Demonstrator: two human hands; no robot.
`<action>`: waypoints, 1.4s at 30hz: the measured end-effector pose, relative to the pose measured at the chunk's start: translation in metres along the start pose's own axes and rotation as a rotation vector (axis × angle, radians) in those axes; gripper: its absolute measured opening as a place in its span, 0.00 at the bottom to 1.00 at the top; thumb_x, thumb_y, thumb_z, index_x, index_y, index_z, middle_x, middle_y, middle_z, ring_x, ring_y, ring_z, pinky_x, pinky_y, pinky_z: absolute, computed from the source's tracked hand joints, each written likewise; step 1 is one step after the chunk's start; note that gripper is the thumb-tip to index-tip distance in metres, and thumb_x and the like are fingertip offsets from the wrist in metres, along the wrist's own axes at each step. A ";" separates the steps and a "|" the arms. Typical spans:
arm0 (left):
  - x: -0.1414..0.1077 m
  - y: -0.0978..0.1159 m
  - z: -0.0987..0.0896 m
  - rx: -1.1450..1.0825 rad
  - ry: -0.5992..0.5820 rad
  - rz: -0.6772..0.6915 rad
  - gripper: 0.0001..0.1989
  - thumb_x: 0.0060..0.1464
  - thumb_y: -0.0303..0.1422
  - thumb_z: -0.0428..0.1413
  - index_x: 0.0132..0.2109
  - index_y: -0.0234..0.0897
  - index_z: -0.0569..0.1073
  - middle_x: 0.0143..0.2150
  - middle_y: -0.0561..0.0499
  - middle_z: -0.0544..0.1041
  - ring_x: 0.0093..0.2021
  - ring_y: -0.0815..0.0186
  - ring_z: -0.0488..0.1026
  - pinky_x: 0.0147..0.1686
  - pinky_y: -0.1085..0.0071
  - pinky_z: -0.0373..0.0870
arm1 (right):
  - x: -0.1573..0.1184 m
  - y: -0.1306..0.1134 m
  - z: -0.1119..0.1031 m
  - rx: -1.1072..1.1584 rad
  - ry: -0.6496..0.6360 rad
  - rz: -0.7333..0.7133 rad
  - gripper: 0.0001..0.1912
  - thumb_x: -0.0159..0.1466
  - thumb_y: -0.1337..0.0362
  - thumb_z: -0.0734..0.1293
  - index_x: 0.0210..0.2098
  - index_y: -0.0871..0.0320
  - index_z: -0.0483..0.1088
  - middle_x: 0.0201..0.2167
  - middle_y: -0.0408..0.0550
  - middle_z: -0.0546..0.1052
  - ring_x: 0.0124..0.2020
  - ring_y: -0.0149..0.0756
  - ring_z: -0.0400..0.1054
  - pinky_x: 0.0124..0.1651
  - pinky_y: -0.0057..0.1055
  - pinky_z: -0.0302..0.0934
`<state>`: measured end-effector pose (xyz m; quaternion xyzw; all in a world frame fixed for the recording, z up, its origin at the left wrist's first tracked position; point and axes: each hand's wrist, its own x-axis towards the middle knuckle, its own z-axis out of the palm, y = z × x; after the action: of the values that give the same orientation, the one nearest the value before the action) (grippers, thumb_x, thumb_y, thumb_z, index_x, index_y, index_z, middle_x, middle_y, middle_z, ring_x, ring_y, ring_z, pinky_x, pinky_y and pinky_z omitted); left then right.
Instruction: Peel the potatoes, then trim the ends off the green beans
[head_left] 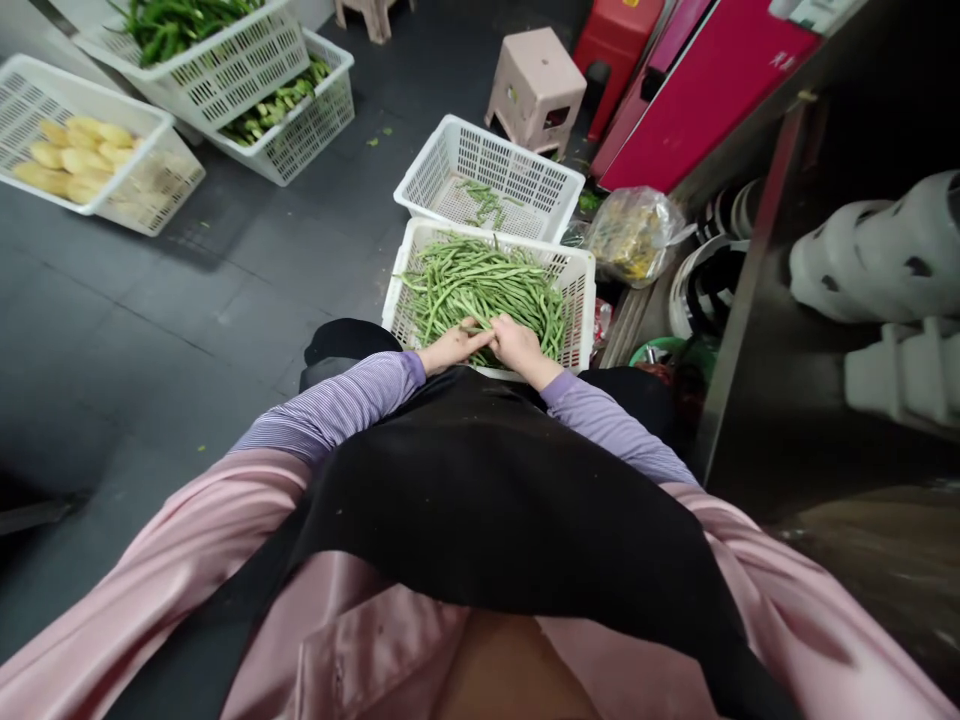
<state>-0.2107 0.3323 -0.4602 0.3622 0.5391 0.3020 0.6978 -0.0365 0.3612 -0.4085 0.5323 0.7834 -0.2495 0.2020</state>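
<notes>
A heap of long green beans fills the white plastic basket right in front of me. Over its near edge my left hand and my right hand meet, fingertips together. Both are closed in a pinch around a green bean, most of which the fingers cover. Just beyond stands a second white basket with a few short bean pieces on its bottom.
Left on the floor are a basket of peeled potatoes and stacked baskets of green peppers. A beige stool, red stool and plastic bag stand beyond. A metal shelf edges the right side.
</notes>
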 end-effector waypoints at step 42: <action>0.047 0.083 -0.034 -0.367 0.522 0.457 0.30 0.82 0.64 0.71 0.49 0.44 0.74 0.34 0.58 0.68 0.27 0.72 0.72 0.28 0.77 0.69 | -0.012 0.034 -0.010 1.305 0.059 -0.316 0.20 0.72 0.42 0.75 0.38 0.52 0.77 0.29 0.37 0.68 0.25 0.32 0.57 0.28 0.30 0.54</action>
<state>-0.2355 0.4227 -0.4212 0.2530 0.5409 0.6229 0.5053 -0.0010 0.3693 -0.3994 0.4308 0.5457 -0.6838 -0.2215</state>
